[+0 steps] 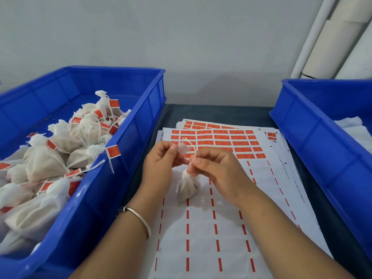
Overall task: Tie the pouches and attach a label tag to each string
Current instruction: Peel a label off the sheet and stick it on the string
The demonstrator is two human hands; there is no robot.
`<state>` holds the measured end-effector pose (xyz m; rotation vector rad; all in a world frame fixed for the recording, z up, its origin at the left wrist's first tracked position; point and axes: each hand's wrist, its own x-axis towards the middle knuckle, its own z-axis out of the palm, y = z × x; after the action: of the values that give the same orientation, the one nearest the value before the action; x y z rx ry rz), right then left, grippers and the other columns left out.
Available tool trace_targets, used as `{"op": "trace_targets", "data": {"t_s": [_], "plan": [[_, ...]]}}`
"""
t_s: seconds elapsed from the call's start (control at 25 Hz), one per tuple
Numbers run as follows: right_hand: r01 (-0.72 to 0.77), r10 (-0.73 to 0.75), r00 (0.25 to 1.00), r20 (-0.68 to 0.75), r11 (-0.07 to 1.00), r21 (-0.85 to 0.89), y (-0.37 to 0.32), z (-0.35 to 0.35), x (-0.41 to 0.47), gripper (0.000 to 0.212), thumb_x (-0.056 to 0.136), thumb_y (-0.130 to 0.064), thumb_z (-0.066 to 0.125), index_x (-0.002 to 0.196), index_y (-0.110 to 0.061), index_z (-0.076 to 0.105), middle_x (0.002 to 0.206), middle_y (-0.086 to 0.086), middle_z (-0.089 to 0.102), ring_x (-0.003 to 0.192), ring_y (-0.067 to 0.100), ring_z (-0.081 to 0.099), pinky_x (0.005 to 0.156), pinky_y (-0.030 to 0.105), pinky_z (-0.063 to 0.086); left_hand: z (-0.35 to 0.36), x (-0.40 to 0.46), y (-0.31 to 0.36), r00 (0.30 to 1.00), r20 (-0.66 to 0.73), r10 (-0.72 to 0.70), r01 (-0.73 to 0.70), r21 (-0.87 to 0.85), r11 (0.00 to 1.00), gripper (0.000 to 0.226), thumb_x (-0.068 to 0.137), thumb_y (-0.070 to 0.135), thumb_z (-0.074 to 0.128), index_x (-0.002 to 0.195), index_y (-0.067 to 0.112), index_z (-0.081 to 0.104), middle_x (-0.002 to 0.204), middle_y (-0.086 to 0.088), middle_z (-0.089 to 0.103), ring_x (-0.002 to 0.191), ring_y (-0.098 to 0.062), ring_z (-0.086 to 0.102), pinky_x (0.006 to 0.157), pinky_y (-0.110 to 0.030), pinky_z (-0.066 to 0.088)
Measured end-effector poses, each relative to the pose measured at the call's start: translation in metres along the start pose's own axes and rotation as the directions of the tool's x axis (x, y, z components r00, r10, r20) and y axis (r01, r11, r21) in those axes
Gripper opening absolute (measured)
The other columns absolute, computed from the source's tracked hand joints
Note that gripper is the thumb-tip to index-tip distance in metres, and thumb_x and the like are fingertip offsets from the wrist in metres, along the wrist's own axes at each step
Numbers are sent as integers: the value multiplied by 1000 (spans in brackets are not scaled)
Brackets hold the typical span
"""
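Left blue crate [112,178] at the bench's left edge: many tied pouches [46,164], each with a red tag, so much is done. One pouch [186,187] hangs over the label sheet [211,228] at mid-bench. Right hand [216,170] pinches its string [191,147]; left hand [161,158] pinches a peeled label [183,148], white back showing, not yet folded on. Sheet about half stripped. Right blue crate [314,141] is cut off; its white contents and count unclear. Knot hidden by fingers.
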<state>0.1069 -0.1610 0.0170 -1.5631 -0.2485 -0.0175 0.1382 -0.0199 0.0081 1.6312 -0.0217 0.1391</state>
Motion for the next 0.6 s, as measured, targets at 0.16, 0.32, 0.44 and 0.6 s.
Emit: {"op": "trace_targets", "data": {"t_s": [0.16,0.32,0.44,0.6], "plan": [[50,-54,997,-61,997,-64,-3,-1,-1,13,88,-14,64,81,-24,69,69,-12,70,67,9,66,66,13,52,3,-7,7,993,120,-9,14,-43,999,25,97,17,45,83,21,66,74,10,71,72,-5,67,61,-12,50],[76,-109,976,-188,982,-174,-2,-4,2,16,87,-22,65,75,-33,66,71,-23,65,77,-4,61,62,5,45,7,-11,7,977,194,-85,92,-29,995,29,98,17,43,86,19,69,75,6,71,74,-5,66,77,-19,47],[64,-127,949,-289,974,-216,2,-6,4,21,84,-21,68,70,-37,64,81,-19,61,84,3,59,66,3,45,8,-11,8,967,205,-154,169,-62,984,30,99,17,42,86,18,69,72,5,71,74,-7,68,78,-24,46],[52,-121,947,-298,972,-230,5,-7,5,22,84,-22,69,67,-36,64,81,-22,63,88,-3,58,66,2,44,9,-12,9,950,229,-211,231,-67,971,29,98,18,43,86,18,70,74,4,71,75,-10,69,76,-23,46]]}}
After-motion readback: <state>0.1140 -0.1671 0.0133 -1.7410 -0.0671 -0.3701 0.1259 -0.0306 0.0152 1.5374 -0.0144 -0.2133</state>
